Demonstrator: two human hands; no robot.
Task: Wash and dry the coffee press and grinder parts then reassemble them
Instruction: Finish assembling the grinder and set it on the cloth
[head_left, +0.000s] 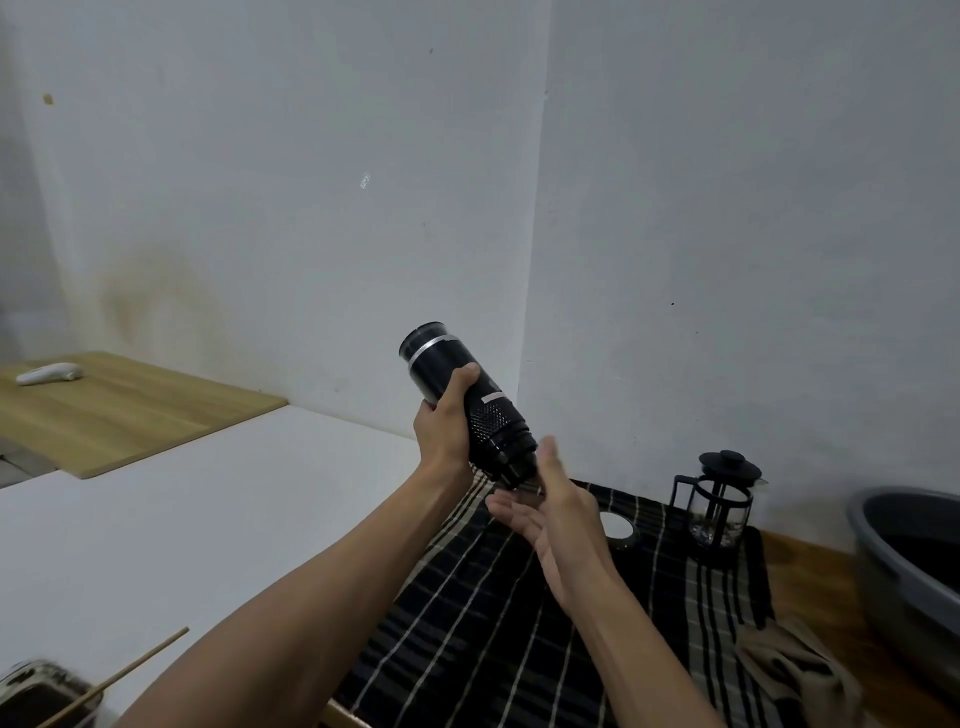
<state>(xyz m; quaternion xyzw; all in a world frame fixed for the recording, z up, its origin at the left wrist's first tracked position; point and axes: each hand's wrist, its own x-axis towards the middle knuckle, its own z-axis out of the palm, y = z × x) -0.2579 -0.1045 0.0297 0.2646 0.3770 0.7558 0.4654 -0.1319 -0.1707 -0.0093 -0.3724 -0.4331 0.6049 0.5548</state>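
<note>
Your left hand (445, 422) grips the tilted grinder (464, 400); your right hand (553, 512) hangs open beneath, above the checked cloth (493, 623) in a white-walled corner, coffee press (719, 499) far right.

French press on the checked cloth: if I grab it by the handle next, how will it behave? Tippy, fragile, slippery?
The French press stands upright, tall and narrow, on the soft checked cloth, so a sideways nudge could probably tip it. Its clear body looks like glass, so likely fragile; lift it rather than slide it. The black frame and side handle should give a firm hold, though it may be wet.
</note>
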